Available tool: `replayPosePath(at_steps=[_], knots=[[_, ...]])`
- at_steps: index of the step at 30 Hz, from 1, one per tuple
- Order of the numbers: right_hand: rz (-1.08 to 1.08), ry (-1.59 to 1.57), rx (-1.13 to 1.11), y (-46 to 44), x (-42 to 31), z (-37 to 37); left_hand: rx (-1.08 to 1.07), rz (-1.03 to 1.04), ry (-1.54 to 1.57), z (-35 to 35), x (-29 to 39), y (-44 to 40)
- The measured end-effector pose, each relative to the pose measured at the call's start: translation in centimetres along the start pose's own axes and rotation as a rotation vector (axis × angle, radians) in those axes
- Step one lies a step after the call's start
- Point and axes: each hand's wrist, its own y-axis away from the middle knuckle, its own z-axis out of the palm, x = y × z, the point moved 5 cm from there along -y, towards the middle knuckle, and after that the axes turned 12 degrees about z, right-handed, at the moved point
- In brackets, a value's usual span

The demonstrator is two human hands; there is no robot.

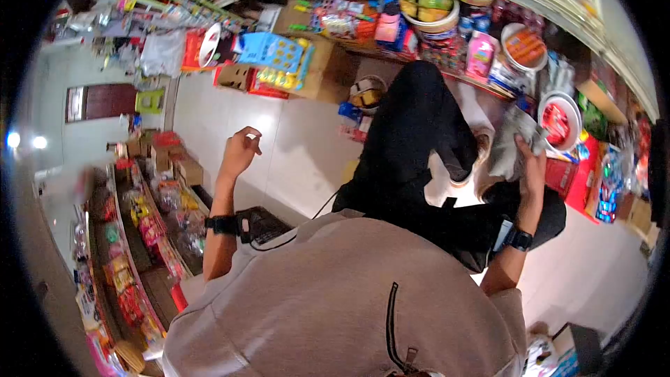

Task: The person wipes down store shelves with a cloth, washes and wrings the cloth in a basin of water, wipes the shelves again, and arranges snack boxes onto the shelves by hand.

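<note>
My right hand (532,158) is closed on a crumpled grey cloth (508,141), beside a white tub (575,120) with red packets in it. My left hand (241,151) is raised over the tiled floor, away from the shelves. Its fingers are loosely curled with a gap at the thumb, and nothing shows in them. The cloth hangs close to my shoe, in front of the low shelf.
Along the low shelf stand a pink bottle (480,55), a tub of orange packets (524,47) and a tub of yellow packets (423,8). A cardboard box (326,70) and a blue carton (269,49) are further left. Tiered snack shelves (143,258) stand at lower left.
</note>
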Motion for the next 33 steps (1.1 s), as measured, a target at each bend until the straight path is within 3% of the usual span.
replayPosePath(at_steps=[5, 7, 9, 11, 15, 21, 22, 23, 26, 29, 33], knots=[[0.095, 0.079, 0.019, -1.1, 1.0, 1.0, 0.044, -0.257, 0.066, -0.3, -7.7, -0.2], [0.069, 0.100, 0.005, -1.9, 1.4, 0.8, 0.095, -0.165, 0.032, -1.2, -11.8, -2.5], [0.072, 0.132, -0.002, -2.8, 2.3, 0.4, 0.357, -0.255, 0.160, -3.2, -14.8, -4.8], [0.070, 0.098, 0.082, -3.0, 2.5, 0.0, 0.486, -0.380, 0.426, -5.2, -15.2, -7.6], [0.098, 0.131, 0.045, -4.2, 3.8, -1.4, 0.620, -0.302, 0.943, -8.7, -17.2, -13.0], [0.110, 0.190, 0.086, -3.6, 3.3, -0.5, 0.586, -0.372, 1.367, -10.1, -16.7, -18.4], [0.101, 0.203, 0.056, -3.7, 3.7, -0.7, 0.449, -0.258, 1.376, -10.1, -17.3, -19.3], [0.104, 0.205, 0.059, -3.8, 4.3, -1.0, 0.445, -0.262, 1.377, -9.8, -17.9, -19.8], [0.127, 0.200, 0.085, -3.7, 5.1, -1.8, 0.627, -0.284, 1.471, -9.7, -19.5, -20.7], [0.172, 0.167, 0.063, -3.7, 5.2, -1.3, 0.561, -0.183, 1.554, -9.8, -19.0, -20.3], [0.124, 0.173, 0.031, -3.8, 4.7, -0.2, 0.576, -0.214, 1.590, -9.7, -16.7, -20.0]])
